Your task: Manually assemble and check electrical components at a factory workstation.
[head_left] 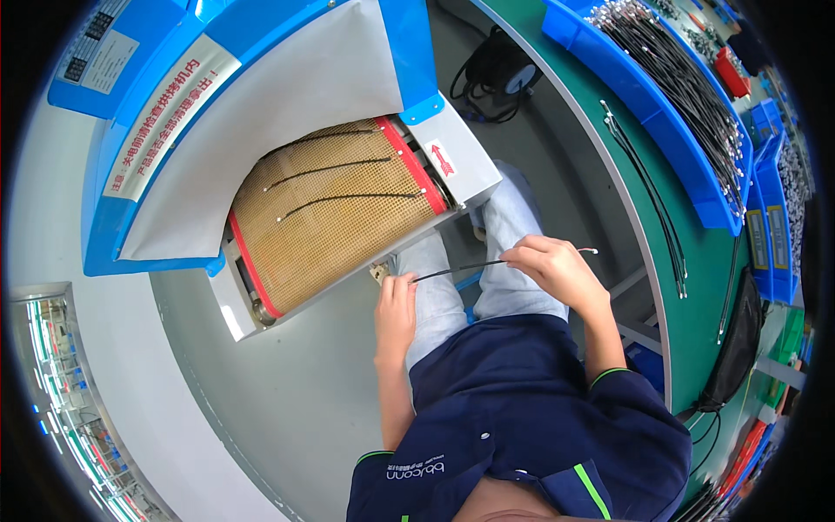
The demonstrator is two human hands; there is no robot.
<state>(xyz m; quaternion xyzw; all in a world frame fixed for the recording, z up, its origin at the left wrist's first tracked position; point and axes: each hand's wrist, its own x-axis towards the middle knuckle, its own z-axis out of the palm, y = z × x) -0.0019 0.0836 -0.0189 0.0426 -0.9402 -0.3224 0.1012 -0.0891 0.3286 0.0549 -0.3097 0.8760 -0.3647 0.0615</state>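
Left hand (397, 300): thumb and fingers pinch one end region of a thin black cable (470, 267). Right hand (546, 263): fingertips pinch it further along; a pale-tipped end projects beyond. Cable is in mid-air over the lap, near-straight; the two-point grip presumably keeps it extended.

Three similar black cables (348, 197) lie apart on a tan mesh conveyor belt with red borders (296, 261), roughly parallel to its near edge; the spacing probably prevents overlap. Belt's far edge passes under the pale curtain of a blue metal machine (270, 113).

Right: green-topped counter (704, 287), loose cables (645, 187) along its left edge, beside a cable-filled blue plastic tray (711, 200). Floor (313, 383) grey, smooth.
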